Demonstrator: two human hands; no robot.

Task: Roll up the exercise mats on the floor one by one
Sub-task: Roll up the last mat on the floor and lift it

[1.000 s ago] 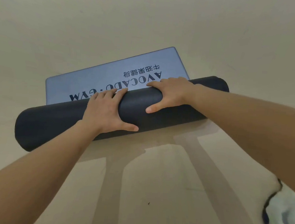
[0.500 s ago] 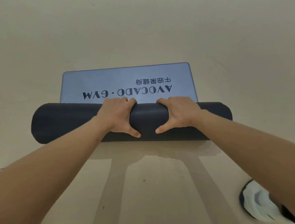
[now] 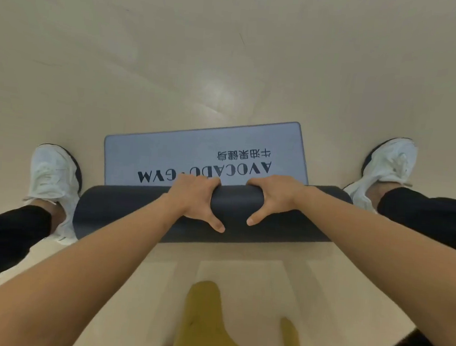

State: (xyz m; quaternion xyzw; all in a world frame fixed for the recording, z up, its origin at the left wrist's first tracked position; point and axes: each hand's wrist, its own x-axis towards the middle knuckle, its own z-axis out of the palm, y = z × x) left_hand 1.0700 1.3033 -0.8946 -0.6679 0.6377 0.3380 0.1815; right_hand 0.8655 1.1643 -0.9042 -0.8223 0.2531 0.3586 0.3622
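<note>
A grey-blue exercise mat lies on the pale floor, mostly wound into a thick dark roll point(image 3: 126, 205) that runs left to right. Its short flat end point(image 3: 196, 148) still lies beyond the roll and carries the upside-down print AVOCADO GYM. My left hand point(image 3: 197, 200) grips the roll near its middle, fingers curled over the far side and thumb on the near side. My right hand point(image 3: 274, 198) grips it just to the right in the same way.
My white shoes stand on either side of the mat, the left shoe point(image 3: 54, 181) by the roll's left end and the right shoe point(image 3: 385, 169) by its right end. Black trouser legs and a yellow garment point(image 3: 209, 321) fill the lower view. Bare floor point(image 3: 230, 63) stretches beyond.
The roll has advanced over more of the flat end, so less of the print shows. My fingers went from flat on top to curled over the roll. Both feet now appear beside the mat.
</note>
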